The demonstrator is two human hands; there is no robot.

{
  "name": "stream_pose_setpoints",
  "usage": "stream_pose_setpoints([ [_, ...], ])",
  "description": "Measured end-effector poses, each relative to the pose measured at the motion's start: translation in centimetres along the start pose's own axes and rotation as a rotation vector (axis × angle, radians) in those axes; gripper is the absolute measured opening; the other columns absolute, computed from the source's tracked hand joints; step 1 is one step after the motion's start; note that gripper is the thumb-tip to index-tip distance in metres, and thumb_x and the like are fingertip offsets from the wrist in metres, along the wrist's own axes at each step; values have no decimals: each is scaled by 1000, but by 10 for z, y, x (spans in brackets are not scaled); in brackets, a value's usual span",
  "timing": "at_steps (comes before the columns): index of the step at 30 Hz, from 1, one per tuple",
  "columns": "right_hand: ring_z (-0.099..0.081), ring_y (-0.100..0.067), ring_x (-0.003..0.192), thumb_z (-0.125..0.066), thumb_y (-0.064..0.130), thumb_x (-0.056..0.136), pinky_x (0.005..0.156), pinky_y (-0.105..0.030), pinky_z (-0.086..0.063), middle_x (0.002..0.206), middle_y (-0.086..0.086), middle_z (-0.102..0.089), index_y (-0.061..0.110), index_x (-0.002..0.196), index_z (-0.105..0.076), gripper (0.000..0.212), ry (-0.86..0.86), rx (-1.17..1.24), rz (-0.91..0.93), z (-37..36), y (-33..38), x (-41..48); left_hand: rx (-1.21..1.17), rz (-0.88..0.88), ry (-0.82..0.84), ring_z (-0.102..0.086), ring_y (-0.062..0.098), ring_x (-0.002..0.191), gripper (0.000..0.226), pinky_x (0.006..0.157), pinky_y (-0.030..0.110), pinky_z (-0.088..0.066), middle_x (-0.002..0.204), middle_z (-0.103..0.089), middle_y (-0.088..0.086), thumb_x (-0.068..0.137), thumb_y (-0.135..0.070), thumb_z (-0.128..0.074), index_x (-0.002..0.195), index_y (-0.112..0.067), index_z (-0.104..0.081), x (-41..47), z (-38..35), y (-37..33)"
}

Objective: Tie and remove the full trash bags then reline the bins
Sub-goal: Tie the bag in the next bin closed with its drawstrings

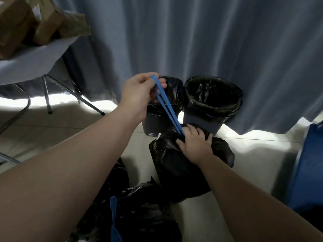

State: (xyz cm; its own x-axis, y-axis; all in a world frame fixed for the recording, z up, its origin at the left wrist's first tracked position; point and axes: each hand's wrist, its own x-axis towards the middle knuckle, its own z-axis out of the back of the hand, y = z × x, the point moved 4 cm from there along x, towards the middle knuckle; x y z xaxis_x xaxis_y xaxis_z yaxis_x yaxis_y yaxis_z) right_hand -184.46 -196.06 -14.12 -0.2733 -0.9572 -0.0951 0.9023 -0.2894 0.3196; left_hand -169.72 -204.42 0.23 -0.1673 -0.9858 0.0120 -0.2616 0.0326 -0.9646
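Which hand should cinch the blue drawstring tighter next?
Left. The left hand already grips the blue drawstring, stretched taut; the right hand presses on the black trash bag at its neck.

Both forearms are bare to each hand [196, 145]; no sleeves show.

1. Two bins stand side by side on the floor [253, 154] against the curtain [174, 35]: the left bin [152, 123] and the right bin [212, 102], each with a liner in it.
2. A full bag [178, 168] lies on the floor just before the bins.
3. The right hand [195, 144] rests on top of that bag; the left hand [141, 91] is raised above the left bin, with a drawstring [167, 109] running between them.
4. More bags [143, 210] lie nearer, lower left.
5. A worktop [35, 62] bearing boxes [26, 23] stands far left.
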Motion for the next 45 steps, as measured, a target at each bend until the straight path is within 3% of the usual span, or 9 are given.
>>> stream_pose_setpoints([
  [9,8,-36,145,-42,57,91,115,-58,1,160,-2,10,31,147,-19,66,318,19,-58,-5,-4,-3,356,30,142,-63,16,76,14,75,27,-52,80,-69,3,91,-7,-55,85,-14,-66,-18,4,14],
  [14,18,-27,145,-41,85,69,113,-57,15,158,4,18,51,144,-17,86,446,11,60,45,-2,-24,327,39,43,-58,10,65,16,60,20,-43,83,-66,3,91,-13,-52,84,-19,-65,-18,14,7],
  [19,22,-34,143,-49,89,57,109,-67,11,153,-1,33,46,141,25,119,249,-274,147,19,-10,-51,233,56,-18,-62,7,62,17,65,20,-50,76,-69,-4,91,-9,-52,84,-18,-64,-19,17,-1],
  [24,6,-37,145,-47,69,81,109,-67,-3,157,-4,24,36,136,36,105,25,-252,-15,-23,-16,-49,232,70,98,-46,11,55,17,68,26,-44,67,-71,-4,90,-5,-52,83,-14,-63,-28,12,4],
  [31,-3,-25,147,-59,46,84,109,-65,6,158,4,-13,25,148,-16,80,381,-48,-30,-38,-14,-30,763,-35,453,-62,18,82,12,82,35,-51,91,-69,15,90,-14,-60,83,-23,-65,-45,1,14],
  [35,-49,-18,117,-56,37,64,116,-51,-8,109,7,-55,27,108,-41,48,-123,589,-105,7,-19,-38,848,-174,310,-55,13,73,12,73,36,-49,82,-66,10,87,-20,-63,77,-28,-64,-38,-4,1],
  [38,-32,-14,135,-58,41,74,118,-45,-6,142,0,-39,20,124,-44,56,-561,533,51,43,4,-43,704,-252,282,-53,16,70,15,71,37,-50,77,-64,14,85,-18,-65,73,-28,-63,-41,-17,-15],
  [40,-30,-12,137,-54,47,85,116,-42,-4,146,2,-38,22,136,-39,58,-516,499,112,52,30,-31,675,-313,294,-55,12,69,14,70,29,-50,72,-63,1,86,-17,-64,75,-26,-64,-48,-29,-25],
  [45,-58,-25,84,-31,31,102,92,-36,-37,76,0,-56,11,97,-55,31,-258,246,61,26,37,-23,806,-387,180,-54,3,65,10,69,17,-47,69,-60,-15,88,-17,-60,82,-21,-68,-48,-28,-35],
])
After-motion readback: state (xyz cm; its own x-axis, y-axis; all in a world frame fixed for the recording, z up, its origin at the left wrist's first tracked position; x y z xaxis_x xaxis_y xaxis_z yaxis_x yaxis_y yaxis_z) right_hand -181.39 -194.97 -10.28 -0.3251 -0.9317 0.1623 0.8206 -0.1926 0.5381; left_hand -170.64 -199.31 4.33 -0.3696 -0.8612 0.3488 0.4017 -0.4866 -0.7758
